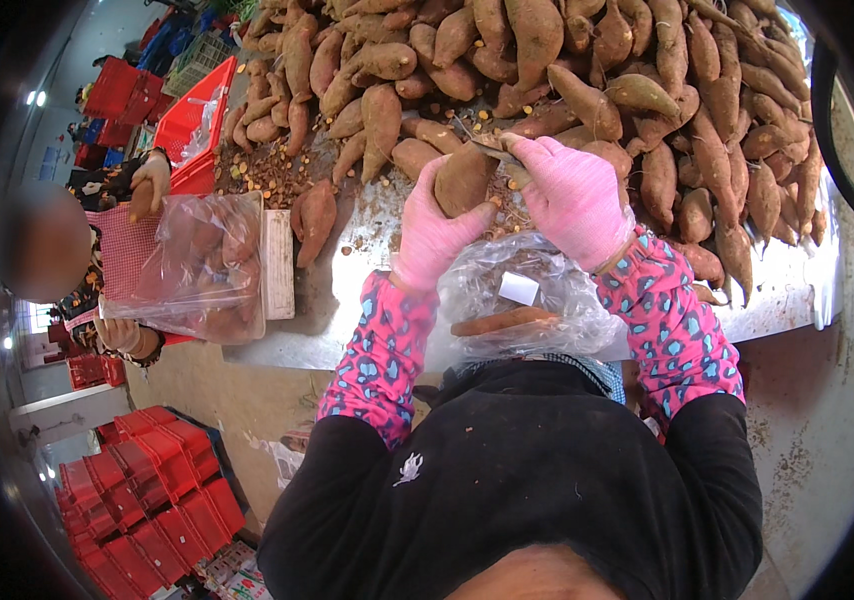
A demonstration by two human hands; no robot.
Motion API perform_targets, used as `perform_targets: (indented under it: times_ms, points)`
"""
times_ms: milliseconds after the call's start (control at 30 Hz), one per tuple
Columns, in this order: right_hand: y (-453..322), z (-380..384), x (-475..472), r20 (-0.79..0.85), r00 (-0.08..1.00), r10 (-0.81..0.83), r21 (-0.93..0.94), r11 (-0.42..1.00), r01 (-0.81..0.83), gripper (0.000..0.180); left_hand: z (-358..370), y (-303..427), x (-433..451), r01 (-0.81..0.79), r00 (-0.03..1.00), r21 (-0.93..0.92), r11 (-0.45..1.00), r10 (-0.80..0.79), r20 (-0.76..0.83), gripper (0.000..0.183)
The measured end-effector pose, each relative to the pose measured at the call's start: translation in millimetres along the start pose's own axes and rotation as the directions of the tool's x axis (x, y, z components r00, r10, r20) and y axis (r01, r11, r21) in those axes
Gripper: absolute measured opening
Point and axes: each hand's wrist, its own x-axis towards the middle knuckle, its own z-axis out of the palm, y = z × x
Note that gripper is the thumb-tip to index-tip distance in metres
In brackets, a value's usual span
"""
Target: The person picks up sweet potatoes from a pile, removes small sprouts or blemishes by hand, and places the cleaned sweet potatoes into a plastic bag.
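Observation:
A brown, dusty sweet potato (pixel 464 180) is gripped in my left hand (pixel 433 232), which wears a pink knit glove. My right hand (pixel 573 199), gloved the same way, holds a small knife (pixel 498 152) with its dark blade against the upper end of that sweet potato. Just below both hands, a clear plastic bag (pixel 584 319) lies on the metal table (pixel 352 300). Inside it I see a long slim sweet potato (pixel 506 321) and a white paper slip (pixel 518 288). The knife's handle is mostly hidden by my right fingers.
A large heap of sweet potatoes (pixel 532 45) covers the table's far side, with trimmed ends and soil around it. At left, a co-worker's hand (pixel 151 182) holds a sweet potato beside a bagged crate (pixel 224 262). Red plastic crates (pixel 149 487) are stacked at lower left.

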Motion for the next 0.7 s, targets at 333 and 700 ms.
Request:
perform_targets:
  times_ms: [333,700]
  points:
    - [20.6,19.5,-6.6,0.111,0.980,0.163,-0.005,0.987,-0.163,0.031,2.6,-2.1,-2.4,0.050,0.997,-0.136,0.989,-0.041,0.065,0.065]
    - [46.6,40.7,-22.6,0.120,0.906,0.406,0.508,0.759,-0.407,0.031,-6.5,8.2,-11.8,-0.098,0.992,-0.012,0.995,0.098,0.074,0.062]
